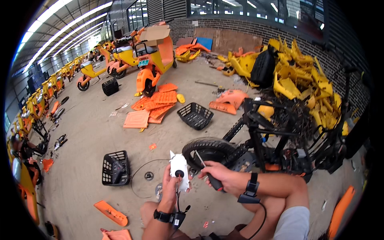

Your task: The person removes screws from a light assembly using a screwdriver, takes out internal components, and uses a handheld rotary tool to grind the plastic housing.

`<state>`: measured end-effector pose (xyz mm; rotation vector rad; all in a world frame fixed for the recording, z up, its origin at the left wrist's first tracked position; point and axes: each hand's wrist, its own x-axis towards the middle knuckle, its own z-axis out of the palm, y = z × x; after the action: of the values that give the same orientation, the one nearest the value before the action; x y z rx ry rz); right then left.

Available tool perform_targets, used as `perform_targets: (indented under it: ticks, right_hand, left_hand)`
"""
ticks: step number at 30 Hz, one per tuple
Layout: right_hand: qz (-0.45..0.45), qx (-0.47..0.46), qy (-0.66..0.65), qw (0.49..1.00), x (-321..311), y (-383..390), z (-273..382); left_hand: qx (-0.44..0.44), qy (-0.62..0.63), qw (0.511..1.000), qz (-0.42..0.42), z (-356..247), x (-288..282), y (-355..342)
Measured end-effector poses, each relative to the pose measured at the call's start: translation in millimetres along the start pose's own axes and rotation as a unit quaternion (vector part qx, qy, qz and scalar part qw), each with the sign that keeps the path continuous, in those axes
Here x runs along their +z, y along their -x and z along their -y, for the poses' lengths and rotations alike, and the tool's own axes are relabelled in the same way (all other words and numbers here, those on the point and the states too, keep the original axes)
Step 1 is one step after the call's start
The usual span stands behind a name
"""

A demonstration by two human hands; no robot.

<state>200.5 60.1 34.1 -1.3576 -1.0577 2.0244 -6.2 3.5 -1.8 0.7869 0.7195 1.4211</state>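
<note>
My left hand (171, 185) is closed round a white plastic part (179, 164) with a black round fitting on its face. Thin wires run down from it past my wrist. In my right hand (221, 173) is a screwdriver (216, 184) with a black and red handle, its metal shaft slanting up and left beside the white part, apart from it. Just beyond both hands lies a black wheel (208, 151) attached to a stripped scooter frame (276, 136). A thin black cable (138, 172) curves across the floor to the left of the white part.
Black baskets (116, 168) (195, 116) sit on the concrete floor, with a small sprocket (149, 176) nearby. Orange panels (156, 105) lie farther off before a parked scooter (155, 60). Yellow body panels (298, 80) are heaped at the right wall. Scooters line the left side.
</note>
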Motion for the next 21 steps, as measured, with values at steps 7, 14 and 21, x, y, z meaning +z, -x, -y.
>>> perform_targets:
  ticks: [7, 14, 21]
  right_hand:
    - [-0.061, -0.130, -0.007, 0.990, -10.2, 19.0, 22.6]
    - [0.084, -0.170, 0.247, 0.950, 5.9, 68.5, 47.5]
    - [0.090, -0.225, 0.545, 0.802, 15.5, 96.8, 64.7]
  left_hand:
    - [0.018, 0.067, 0.997, 0.015, 6.1, -3.0, -2.7]
    - [0.064, -0.014, 0.998, -0.006, 6.0, -8.6, 0.5]
    - [0.092, -0.042, 0.993, -0.053, 1.6, -6.4, 3.2]
